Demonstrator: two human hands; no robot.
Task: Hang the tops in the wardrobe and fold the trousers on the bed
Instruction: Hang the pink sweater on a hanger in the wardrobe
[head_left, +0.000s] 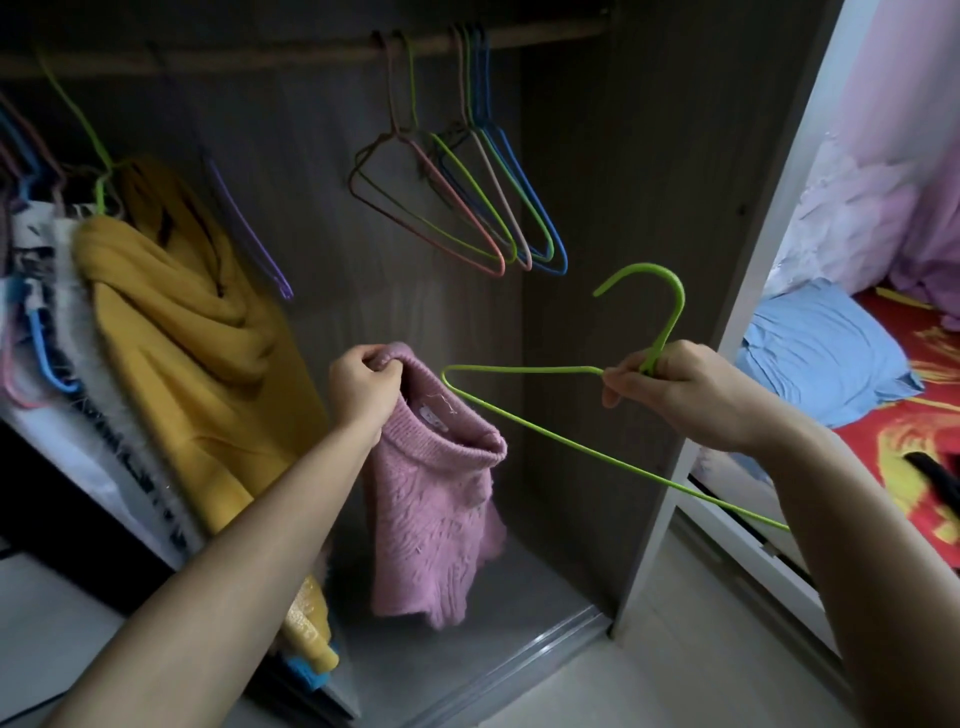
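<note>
- Crowded hung garments (47, 291), far left: white and dark patterned cloth with a fuzzy edge, on thin blue and pink hangers.
- Mustard top (182, 332): soft, thick knit with a deeply folded neck, hanging from a lime wire hanger.
- Purple hanger (244, 228): slim and bare, tilted, just right of the mustard top.
- Rail (260, 57): a pale round bar across the top of the grey wood-grain wardrobe (597, 208).
- Left hand (361, 387): fingers and thumb pinched tight on the ribbed neckband of the sweater.
- Pink sweater (436, 514): chunky cable-textured knit, a small white label inside the neck. It dangles limp from the left hand in the wardrobe opening, clear of the floor, right of the mustard top.
- Empty hangers (467, 208): a bunch of coated wire triangles in brown, pink, lime and blue, on the rail above the sweater.
- Green hanger (669, 330): smooth lime wire with a curved hook, held level. Its left shoulder tip is just beside the sweater's neck opening.
- Right hand (685, 389): fingers closed around the hanger at the base of its hook.
- Bed (924, 457), far right: red and yellow printed cover, with a blue pillow (826, 353) and lilac fabric (893, 171) on it.
</note>
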